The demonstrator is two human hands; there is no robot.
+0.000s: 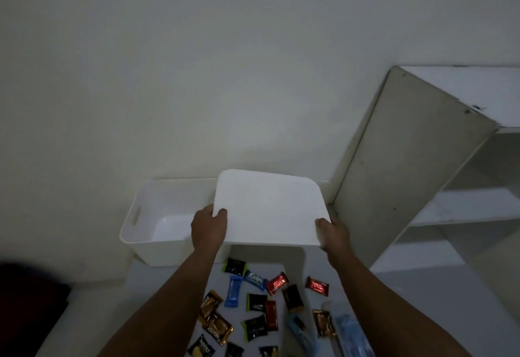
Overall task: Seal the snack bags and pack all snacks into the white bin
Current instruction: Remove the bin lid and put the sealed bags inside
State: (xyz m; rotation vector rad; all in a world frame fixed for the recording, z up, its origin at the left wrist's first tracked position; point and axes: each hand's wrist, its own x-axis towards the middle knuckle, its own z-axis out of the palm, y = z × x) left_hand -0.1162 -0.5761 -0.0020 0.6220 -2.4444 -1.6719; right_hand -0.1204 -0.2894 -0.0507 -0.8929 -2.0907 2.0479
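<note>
White plastic everywhere: the white bin (146, 224) sits on the floor against the far wall, open on its left side. Over its right part a flat white lid (267, 210) is held up, tilted. The left hand (209, 228) grips the lid's near-left corner, thumb curled on top; the right hand (332, 234) clasps the near-right corner. Near the person, small wrapped snacks (264, 303) in black, blue, red and gold lie scattered on the floor. A white shelf unit (408, 159) stands at right.

A white shelf unit (439, 176) stands at the right against the pale wall (197, 61); something dark red (28, 300) sits low left.
</note>
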